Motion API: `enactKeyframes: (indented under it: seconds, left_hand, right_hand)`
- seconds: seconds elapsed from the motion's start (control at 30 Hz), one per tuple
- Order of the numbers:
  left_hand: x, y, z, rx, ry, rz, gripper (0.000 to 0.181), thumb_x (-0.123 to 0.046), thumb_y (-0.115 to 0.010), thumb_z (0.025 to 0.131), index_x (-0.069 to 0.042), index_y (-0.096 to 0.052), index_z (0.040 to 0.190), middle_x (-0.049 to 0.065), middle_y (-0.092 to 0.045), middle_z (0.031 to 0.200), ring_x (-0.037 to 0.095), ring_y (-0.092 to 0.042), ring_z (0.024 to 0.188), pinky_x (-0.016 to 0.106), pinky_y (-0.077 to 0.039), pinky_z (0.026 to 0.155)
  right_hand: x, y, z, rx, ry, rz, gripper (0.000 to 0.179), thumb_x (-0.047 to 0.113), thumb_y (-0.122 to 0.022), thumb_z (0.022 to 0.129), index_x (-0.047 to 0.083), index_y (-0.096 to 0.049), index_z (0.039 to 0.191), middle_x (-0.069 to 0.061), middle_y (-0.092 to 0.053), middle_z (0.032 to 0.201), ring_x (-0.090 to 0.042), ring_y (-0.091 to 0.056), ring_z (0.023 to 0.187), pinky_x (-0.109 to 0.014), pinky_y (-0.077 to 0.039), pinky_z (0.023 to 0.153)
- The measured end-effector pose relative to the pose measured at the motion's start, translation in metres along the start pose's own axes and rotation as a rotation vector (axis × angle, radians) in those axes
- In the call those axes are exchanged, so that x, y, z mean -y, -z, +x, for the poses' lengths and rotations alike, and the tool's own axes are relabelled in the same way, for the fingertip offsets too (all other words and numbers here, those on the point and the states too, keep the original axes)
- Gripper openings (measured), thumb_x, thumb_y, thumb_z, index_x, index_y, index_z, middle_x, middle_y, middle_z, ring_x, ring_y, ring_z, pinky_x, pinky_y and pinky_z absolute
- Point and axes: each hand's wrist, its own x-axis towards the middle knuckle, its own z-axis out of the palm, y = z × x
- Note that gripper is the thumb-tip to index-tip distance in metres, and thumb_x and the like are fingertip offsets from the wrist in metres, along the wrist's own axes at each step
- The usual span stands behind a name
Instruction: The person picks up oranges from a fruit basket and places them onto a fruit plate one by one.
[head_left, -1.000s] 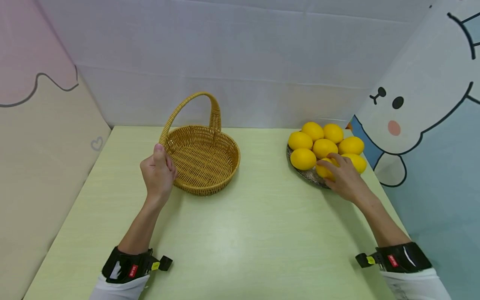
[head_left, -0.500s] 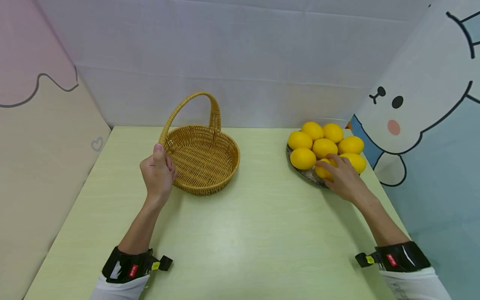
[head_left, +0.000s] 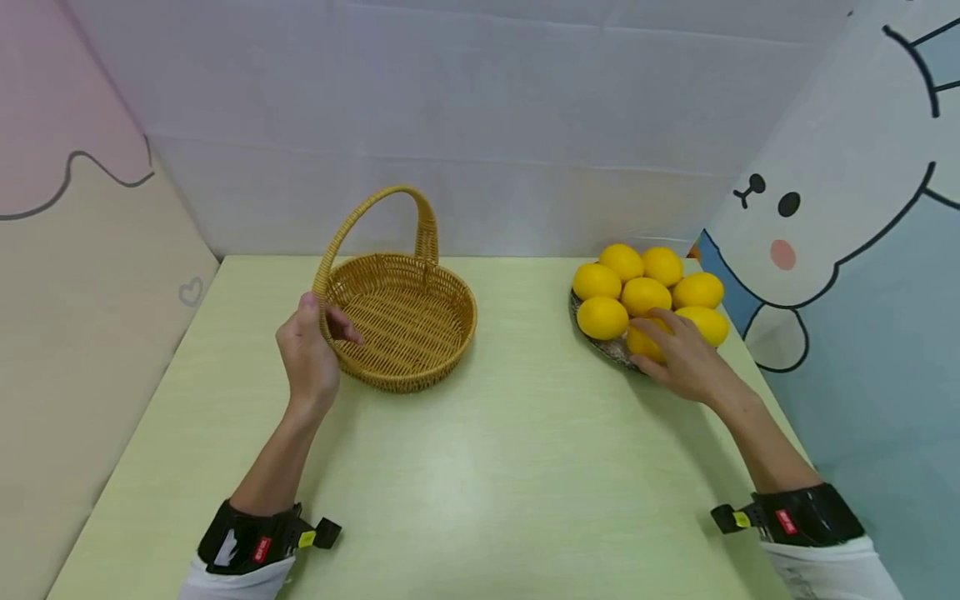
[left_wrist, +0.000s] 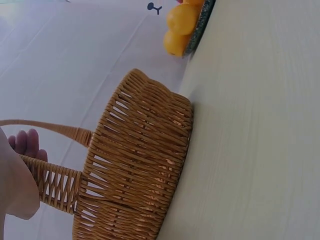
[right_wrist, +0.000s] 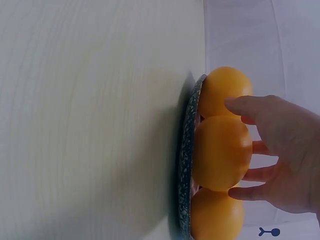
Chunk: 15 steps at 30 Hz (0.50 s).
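A round wicker basket (head_left: 401, 383) with a tall arched handle (head_left: 358, 215) stands on the table, nothing in it. My left hand (head_left: 309, 358) is at the near side of that handle, its fingers loosened and reaching through past it; in the left wrist view the fingers (left_wrist: 31, 144) show behind the handle strip. Several lemons (head_left: 602, 318) lie on a dark patterned plate (head_left: 613, 353) at the back right. Over the nearest lemon (right_wrist: 222, 152) my right hand (head_left: 688, 360) has its thumb and fingers spread around it; firm contact is not clear.
The pale green table (head_left: 465, 467) runs between basket and plate. A white cloth wall (head_left: 487, 125) stands close behind both. The plate sits by the table's right edge, beside a printed cartoon panel (head_left: 862, 250).
My left hand has loosened its grip on the basket handle, its fingers straightening. The right hand stays at the same lemon, its fingers slightly wider. The whole head view shifts a little.
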Motion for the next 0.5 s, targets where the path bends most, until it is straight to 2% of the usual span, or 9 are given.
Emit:
enactKeyframes:
  seconds: [0.13, 0.23, 0.3, 0.4, 0.5]
  left_hand:
    - [-0.007, 0.003, 0.001, -0.019, -0.021, 0.005, 0.036, -0.027, -0.043, 0.109, -0.002, -0.063, 0.094, 0.01, -0.069, 0.083, 0.028, -0.068, 0.078, 0.03, -0.058, 0.078]
    - [-0.014, 0.007, 0.003, -0.032, -0.034, 0.038, 0.029, -0.026, -0.045, 0.107, -0.003, -0.062, 0.113, 0.014, -0.068, 0.103, 0.033, -0.063, 0.1, 0.034, -0.05, 0.091]
    - [-0.021, 0.01, 0.005, -0.037, -0.067, 0.088, 0.034, -0.026, -0.048, 0.105, -0.002, -0.059, 0.125, 0.013, -0.066, 0.115, 0.031, -0.059, 0.112, 0.033, -0.045, 0.095]
    - [-0.04, 0.007, 0.009, -0.042, -0.195, 0.239, 0.048, -0.028, -0.051, 0.098, 0.005, -0.057, 0.133, 0.015, -0.063, 0.128, 0.026, -0.054, 0.124, 0.029, -0.04, 0.101]
    - [-0.064, -0.005, 0.012, -0.051, -0.415, 0.392, 0.06, -0.03, -0.054, 0.089, 0.015, -0.057, 0.13, 0.024, -0.062, 0.131, 0.03, -0.052, 0.128, 0.035, -0.039, 0.108]
  right_hand:
    - [0.007, 0.008, 0.004, 0.001, -0.037, 0.03, 0.057, 0.023, -0.077, 0.092, 0.0, -0.057, 0.141, -0.03, -0.045, 0.144, -0.05, -0.042, 0.125, -0.068, -0.04, 0.1]
    - [0.015, 0.016, 0.01, -0.018, -0.043, 0.053, 0.061, 0.026, -0.076, 0.092, 0.0, -0.055, 0.143, -0.027, -0.044, 0.146, -0.049, -0.041, 0.127, -0.067, -0.038, 0.103]
    - [0.021, 0.02, 0.015, -0.038, -0.027, 0.061, 0.064, 0.03, -0.076, 0.092, 0.0, -0.055, 0.144, -0.025, -0.045, 0.146, -0.047, -0.04, 0.129, -0.066, -0.035, 0.105]
    - [0.032, 0.027, 0.023, -0.061, 0.005, 0.054, 0.069, 0.037, -0.076, 0.091, 0.002, -0.053, 0.147, -0.023, -0.045, 0.148, -0.044, -0.038, 0.133, -0.064, -0.033, 0.108]
    - [0.045, 0.033, 0.032, -0.079, 0.049, 0.04, 0.073, 0.044, -0.075, 0.091, 0.004, -0.052, 0.148, -0.022, -0.044, 0.149, -0.041, -0.037, 0.135, -0.064, -0.032, 0.109]
